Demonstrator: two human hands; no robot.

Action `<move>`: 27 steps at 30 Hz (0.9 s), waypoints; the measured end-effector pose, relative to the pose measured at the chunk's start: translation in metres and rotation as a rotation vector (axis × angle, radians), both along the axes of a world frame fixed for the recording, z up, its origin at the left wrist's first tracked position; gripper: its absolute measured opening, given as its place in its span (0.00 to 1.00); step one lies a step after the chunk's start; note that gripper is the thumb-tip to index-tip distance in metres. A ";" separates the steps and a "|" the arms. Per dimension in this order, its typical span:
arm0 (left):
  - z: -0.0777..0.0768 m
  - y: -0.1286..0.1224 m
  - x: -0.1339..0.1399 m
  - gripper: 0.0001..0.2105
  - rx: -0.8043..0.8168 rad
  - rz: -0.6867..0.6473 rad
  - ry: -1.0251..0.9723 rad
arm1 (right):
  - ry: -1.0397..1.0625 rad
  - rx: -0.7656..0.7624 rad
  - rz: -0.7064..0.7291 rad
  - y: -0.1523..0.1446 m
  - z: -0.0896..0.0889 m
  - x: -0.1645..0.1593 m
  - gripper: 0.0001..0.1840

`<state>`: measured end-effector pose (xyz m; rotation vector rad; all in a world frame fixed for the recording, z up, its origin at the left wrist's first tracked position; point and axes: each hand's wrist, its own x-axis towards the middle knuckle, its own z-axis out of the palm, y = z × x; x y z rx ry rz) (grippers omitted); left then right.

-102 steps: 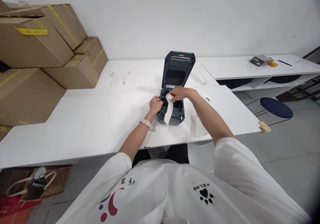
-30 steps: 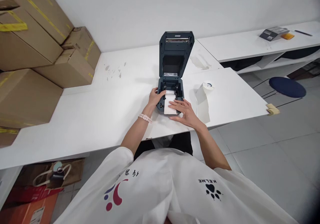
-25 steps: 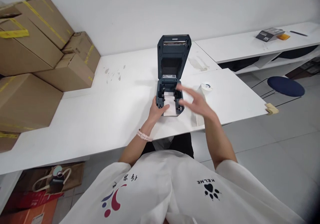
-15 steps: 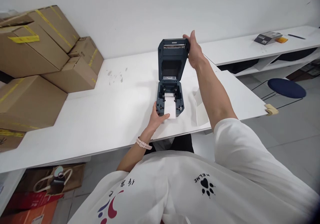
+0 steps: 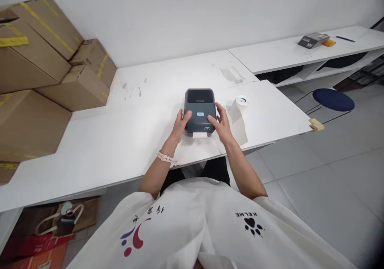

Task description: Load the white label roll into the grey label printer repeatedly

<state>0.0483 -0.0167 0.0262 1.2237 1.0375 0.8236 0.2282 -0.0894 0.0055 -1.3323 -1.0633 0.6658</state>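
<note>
The white table (image 5: 132,137) stretches across the frame, cardboard boxes (image 5: 28,119) stacked at upper left. The dark printer (image 5: 199,105) sits mid-frame, lid down. My left hand (image 5: 179,126) and right hand (image 5: 223,127) are spread at its sides, thumbs on top; finger contact is hard to see. A paper roll (image 5: 239,103) stands right of centre; a white strip (image 5: 200,135) pokes from the printer's front.

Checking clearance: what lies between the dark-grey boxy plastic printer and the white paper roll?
In the head view, the right hand, with its fingers at the printer's right edge, then white tabletop up to the white paper roll.
</note>
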 end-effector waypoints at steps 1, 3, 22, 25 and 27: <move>0.001 0.001 0.002 0.42 -0.013 -0.021 -0.013 | 0.088 -0.050 -0.001 0.000 -0.006 -0.001 0.45; 0.000 0.000 0.005 0.43 -0.057 -0.061 -0.039 | 0.243 -0.130 0.038 0.002 -0.012 0.000 0.53; -0.037 -0.078 -0.011 0.23 0.073 0.330 0.163 | 0.360 -0.237 0.055 0.008 -0.022 0.001 0.59; -0.039 -0.084 -0.004 0.21 -0.113 0.105 -0.001 | 0.352 -0.227 0.052 0.006 -0.021 -0.001 0.57; -0.035 -0.078 0.002 0.18 -0.153 0.060 -0.064 | 0.344 -0.231 0.053 0.005 -0.016 -0.002 0.57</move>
